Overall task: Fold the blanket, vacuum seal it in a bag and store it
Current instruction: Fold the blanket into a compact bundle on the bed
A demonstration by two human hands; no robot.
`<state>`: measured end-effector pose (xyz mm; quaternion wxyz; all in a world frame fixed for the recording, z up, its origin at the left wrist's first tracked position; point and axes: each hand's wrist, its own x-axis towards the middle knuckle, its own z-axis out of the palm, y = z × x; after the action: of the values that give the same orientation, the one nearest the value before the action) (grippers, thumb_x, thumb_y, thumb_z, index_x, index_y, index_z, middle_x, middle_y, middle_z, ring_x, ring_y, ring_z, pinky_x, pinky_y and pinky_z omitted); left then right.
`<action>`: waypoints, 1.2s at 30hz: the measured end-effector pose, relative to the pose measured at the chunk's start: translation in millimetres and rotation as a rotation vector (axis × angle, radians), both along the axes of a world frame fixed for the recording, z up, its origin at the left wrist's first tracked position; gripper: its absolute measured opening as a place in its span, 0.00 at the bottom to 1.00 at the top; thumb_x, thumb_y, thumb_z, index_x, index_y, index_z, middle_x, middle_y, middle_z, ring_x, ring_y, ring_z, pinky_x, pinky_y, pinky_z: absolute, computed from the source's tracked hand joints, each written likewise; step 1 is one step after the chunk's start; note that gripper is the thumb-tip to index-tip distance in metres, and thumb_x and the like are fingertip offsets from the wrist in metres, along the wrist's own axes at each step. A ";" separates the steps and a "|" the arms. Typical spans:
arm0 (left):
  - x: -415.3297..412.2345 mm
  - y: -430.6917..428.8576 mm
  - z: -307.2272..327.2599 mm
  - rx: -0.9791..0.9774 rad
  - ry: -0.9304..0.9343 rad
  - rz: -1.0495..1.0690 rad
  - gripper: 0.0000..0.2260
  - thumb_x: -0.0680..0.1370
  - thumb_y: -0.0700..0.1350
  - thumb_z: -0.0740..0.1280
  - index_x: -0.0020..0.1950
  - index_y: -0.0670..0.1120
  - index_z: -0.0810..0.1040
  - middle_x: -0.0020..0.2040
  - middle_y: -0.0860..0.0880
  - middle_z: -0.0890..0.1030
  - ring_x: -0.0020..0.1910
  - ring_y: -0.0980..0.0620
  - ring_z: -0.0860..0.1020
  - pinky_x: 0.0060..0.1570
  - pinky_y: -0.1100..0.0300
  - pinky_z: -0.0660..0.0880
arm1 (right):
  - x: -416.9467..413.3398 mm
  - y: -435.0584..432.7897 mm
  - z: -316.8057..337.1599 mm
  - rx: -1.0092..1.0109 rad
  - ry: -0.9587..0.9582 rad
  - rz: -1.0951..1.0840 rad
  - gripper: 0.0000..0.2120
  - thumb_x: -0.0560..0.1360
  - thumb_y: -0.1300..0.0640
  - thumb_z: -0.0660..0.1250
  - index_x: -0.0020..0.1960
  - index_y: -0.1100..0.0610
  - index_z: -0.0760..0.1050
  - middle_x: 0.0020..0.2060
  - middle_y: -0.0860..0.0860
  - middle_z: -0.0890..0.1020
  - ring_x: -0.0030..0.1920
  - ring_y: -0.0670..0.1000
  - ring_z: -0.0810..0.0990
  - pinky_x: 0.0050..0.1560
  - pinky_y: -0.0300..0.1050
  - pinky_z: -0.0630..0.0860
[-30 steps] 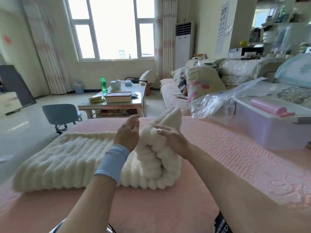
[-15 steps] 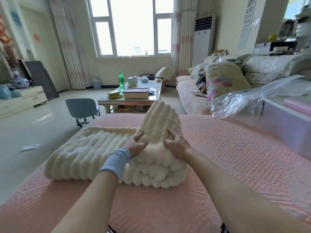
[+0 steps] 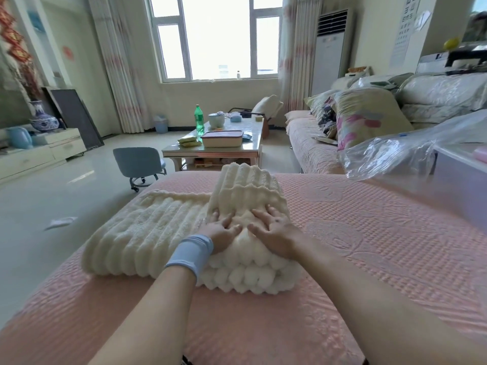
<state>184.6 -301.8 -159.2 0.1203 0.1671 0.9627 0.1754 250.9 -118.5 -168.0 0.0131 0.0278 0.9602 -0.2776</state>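
Fingers [image 3: 229,216] of left hand [image 3: 220,234] and right hand [image 3: 275,237] apart, flat on blanket [image 3: 147,233] (E-symbol eye chart [image 3: 407,35] beyond)

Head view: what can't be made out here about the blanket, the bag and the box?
- Blanket: head view; the inner layers of the folded part are hidden by its top layer and by the left hand and right hand.
- Bag: head view; its far end runs off the right edge, so no seal shows.
- Box: head view; mostly cut off by the right edge, contents not visible.
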 end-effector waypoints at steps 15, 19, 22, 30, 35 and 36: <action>21.4 -2.5 -5.6 0.048 0.008 -0.072 0.41 0.68 0.75 0.60 0.77 0.60 0.57 0.78 0.52 0.51 0.76 0.44 0.54 0.75 0.46 0.56 | 45.1 21.3 -41.2 0.533 0.281 0.305 0.40 0.78 0.62 0.64 0.80 0.37 0.49 0.81 0.54 0.50 0.78 0.64 0.56 0.64 0.61 0.74; 29.2 13.9 2.2 0.059 -0.040 -0.080 0.42 0.68 0.74 0.61 0.78 0.61 0.54 0.80 0.52 0.47 0.78 0.45 0.51 0.76 0.48 0.52 | 44.2 42.3 -31.4 0.591 0.318 0.317 0.35 0.77 0.62 0.64 0.78 0.38 0.57 0.76 0.55 0.62 0.69 0.63 0.70 0.57 0.60 0.79; 37.5 47.8 6.5 0.097 -0.025 -0.091 0.37 0.73 0.71 0.60 0.78 0.59 0.54 0.80 0.51 0.48 0.78 0.45 0.52 0.75 0.49 0.52 | 50.3 74.8 -18.1 0.658 0.363 0.259 0.32 0.79 0.59 0.65 0.77 0.39 0.60 0.75 0.53 0.65 0.66 0.62 0.74 0.53 0.57 0.80; 63.8 154.1 0.6 0.200 -0.044 -0.254 0.30 0.78 0.67 0.54 0.78 0.59 0.54 0.80 0.50 0.48 0.78 0.45 0.53 0.75 0.47 0.51 | 107.1 169.6 2.9 0.656 0.321 0.045 0.26 0.80 0.54 0.64 0.74 0.35 0.64 0.77 0.44 0.63 0.72 0.55 0.70 0.58 0.53 0.77; 79.8 184.0 1.1 0.128 -0.078 -0.324 0.29 0.78 0.68 0.52 0.78 0.64 0.51 0.80 0.51 0.43 0.78 0.43 0.52 0.74 0.48 0.50 | 149.1 189.7 2.5 0.655 0.175 0.044 0.35 0.73 0.58 0.65 0.75 0.35 0.61 0.74 0.44 0.67 0.67 0.55 0.75 0.57 0.52 0.78; 79.9 186.4 1.4 0.094 -0.083 -0.318 0.29 0.78 0.69 0.51 0.77 0.65 0.49 0.80 0.49 0.44 0.78 0.42 0.52 0.75 0.47 0.50 | 154.2 187.4 2.4 0.664 0.097 0.061 0.38 0.71 0.56 0.67 0.75 0.33 0.57 0.74 0.42 0.66 0.68 0.53 0.74 0.60 0.50 0.77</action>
<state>264.5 -115.4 -157.8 0.1783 0.3152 0.9091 0.2060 405.1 68.9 -165.6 -0.0342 -0.0114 0.9981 0.0497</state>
